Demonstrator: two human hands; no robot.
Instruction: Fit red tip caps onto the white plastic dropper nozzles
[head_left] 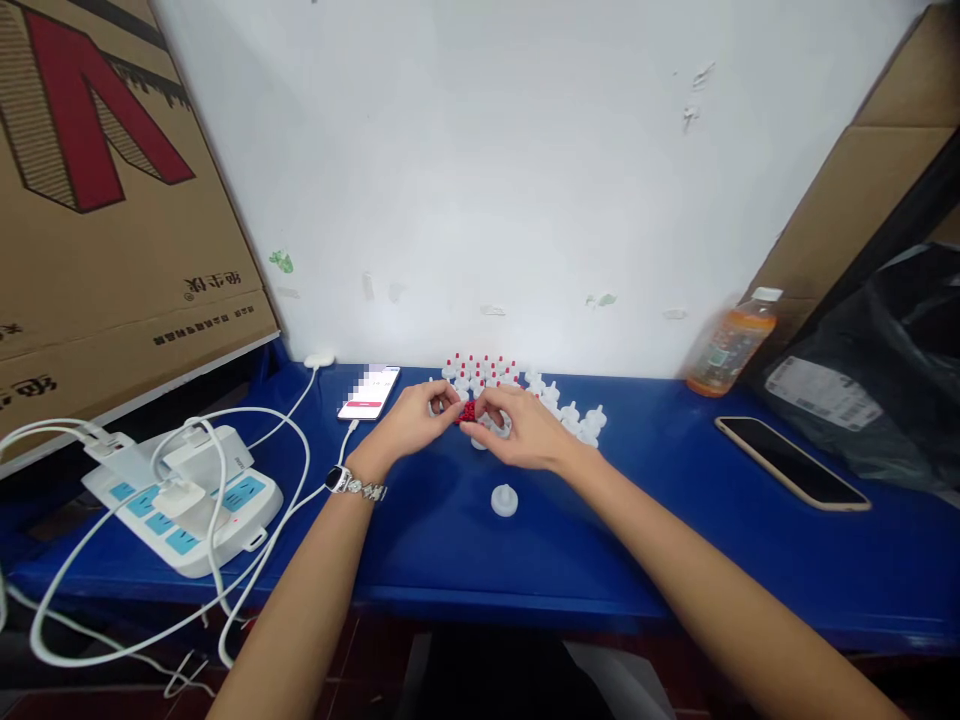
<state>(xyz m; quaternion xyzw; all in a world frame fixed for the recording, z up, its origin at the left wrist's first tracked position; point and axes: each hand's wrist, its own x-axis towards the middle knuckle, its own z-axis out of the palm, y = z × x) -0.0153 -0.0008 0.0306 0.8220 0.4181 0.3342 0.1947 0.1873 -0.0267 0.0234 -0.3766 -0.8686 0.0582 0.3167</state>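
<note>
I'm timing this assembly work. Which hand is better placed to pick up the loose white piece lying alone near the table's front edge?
Probably the right hand: the lone white piece lies just below it, while the left hand sits further off.

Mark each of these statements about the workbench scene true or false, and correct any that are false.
1. Both hands meet over small red pieces. True.
2. The wristwatch is on the right wrist. False: it is on the left wrist.
3. A single white cap lies apart from the group, nearer the person. True.
4. The orange drink bottle stands beside the power strip. False: it leans at the far right, near the dark phone.
</note>
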